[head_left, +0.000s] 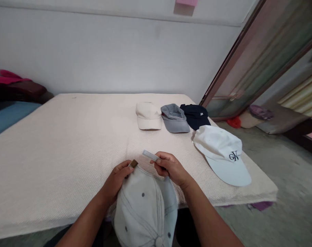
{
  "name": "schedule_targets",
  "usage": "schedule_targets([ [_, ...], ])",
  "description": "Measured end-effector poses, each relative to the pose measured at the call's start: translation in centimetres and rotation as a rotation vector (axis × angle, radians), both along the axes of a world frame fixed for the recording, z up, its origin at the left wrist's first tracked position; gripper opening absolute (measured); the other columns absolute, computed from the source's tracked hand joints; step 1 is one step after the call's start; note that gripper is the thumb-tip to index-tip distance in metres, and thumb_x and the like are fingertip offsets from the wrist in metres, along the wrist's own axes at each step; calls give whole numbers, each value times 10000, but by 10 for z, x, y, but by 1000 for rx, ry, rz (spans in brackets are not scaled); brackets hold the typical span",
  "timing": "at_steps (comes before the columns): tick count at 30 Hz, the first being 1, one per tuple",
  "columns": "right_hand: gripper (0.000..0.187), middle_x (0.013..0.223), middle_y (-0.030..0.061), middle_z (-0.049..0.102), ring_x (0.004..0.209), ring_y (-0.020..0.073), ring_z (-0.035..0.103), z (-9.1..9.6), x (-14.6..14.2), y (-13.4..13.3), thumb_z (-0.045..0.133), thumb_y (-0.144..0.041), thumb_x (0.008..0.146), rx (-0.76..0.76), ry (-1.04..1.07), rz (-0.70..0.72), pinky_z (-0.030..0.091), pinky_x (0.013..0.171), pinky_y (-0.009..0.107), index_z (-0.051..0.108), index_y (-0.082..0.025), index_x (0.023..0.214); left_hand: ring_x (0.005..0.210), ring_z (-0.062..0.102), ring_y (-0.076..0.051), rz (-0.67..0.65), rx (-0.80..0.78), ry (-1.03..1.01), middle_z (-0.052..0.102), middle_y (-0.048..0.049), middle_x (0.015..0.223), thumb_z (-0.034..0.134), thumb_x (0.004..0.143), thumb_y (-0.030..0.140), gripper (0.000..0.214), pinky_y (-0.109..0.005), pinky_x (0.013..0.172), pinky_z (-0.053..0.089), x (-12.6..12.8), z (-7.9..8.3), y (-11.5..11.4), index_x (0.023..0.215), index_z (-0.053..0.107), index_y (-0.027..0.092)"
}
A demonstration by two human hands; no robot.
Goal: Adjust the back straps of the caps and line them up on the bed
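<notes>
A pale grey-blue cap (145, 209) lies crown up at the near edge of the cream-covered table (68, 137), its back strap turned away from me. My left hand (118, 180) pinches the brown buckle end of the strap (133, 164). My right hand (170, 168) pinches the other strap end (150, 155), a thin pale strip pointing up and left. Both hands are closed on the strap pieces, held a little apart.
Four more caps lie on the table's right side: a cream cap (148, 116), a grey cap (174, 118), a navy cap (195, 116) and a white cap with a dark logo (221, 152) near the right edge. Bedding (11, 92) lies at the left; a door frame (238, 58) stands to the right.
</notes>
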State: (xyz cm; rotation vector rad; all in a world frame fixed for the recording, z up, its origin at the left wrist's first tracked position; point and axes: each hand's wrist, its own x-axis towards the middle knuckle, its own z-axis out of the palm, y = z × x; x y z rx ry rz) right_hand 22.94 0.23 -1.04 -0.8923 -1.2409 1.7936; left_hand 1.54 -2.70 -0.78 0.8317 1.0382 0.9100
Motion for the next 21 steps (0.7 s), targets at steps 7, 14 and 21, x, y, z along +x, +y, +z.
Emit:
schedule_targets([
  [7,290,500,-51,448,408,51,307,2,-4,-1,553,-399,847,-20,-81,82,209,402,203,609,-129,757,743,590,-176,3,3,-38,698,-49,821,666,764,349,239,-264,705,441,2,4,-1,912,701,164],
  [14,240,552,-22,506,478,77,431,-3,-1,-2,583,-340,822,21,-140,159,305,457,209,614,-139,693,590,532,-125,-63,-27,-75,651,-19,681,708,725,337,182,-223,574,412,3,5,-3,785,705,164],
  [21,195,649,-5,554,543,89,460,-8,-4,-1,594,-336,822,143,-222,160,357,517,222,662,-153,809,583,524,-111,-171,-29,-33,656,-27,709,696,741,370,217,-215,562,388,4,0,-4,827,715,172],
])
